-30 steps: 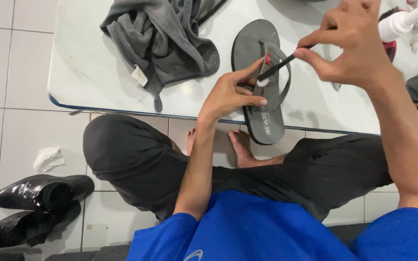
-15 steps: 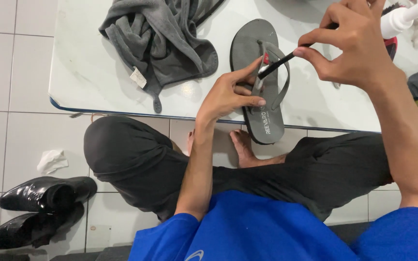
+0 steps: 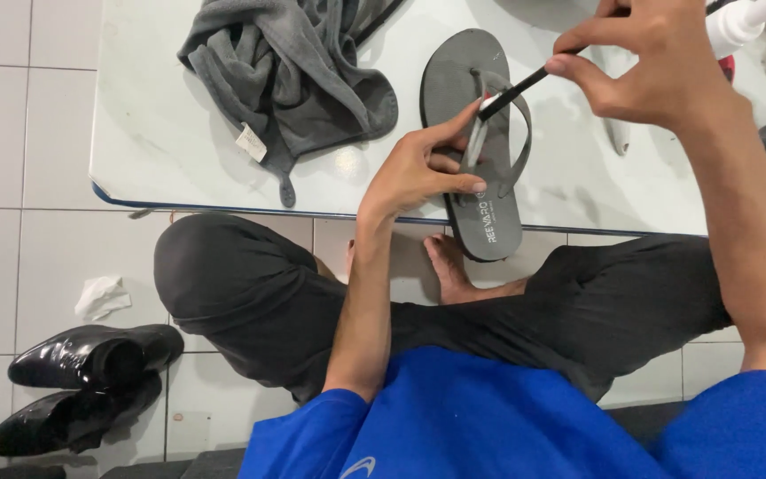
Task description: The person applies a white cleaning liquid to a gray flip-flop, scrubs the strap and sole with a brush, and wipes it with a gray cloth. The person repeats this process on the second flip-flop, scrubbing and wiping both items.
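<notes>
Grey flip-flop lies sole-down at the table edge, left hand pinching its strap steady, right hand pinched on a thin black tool working it.

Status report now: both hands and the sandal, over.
Left hand pinching sandal strap. Right hand holding thin black tool, tip at strap. Grey towel lies beside, apart.

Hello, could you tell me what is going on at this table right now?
A seated person is working on a grey flip-flop lying on the white table. The left hand pinches the sandal's strap, while the right hand holds a thin black tool against it. A grey towel lies nearby; black shoes sit on the floor.
</notes>
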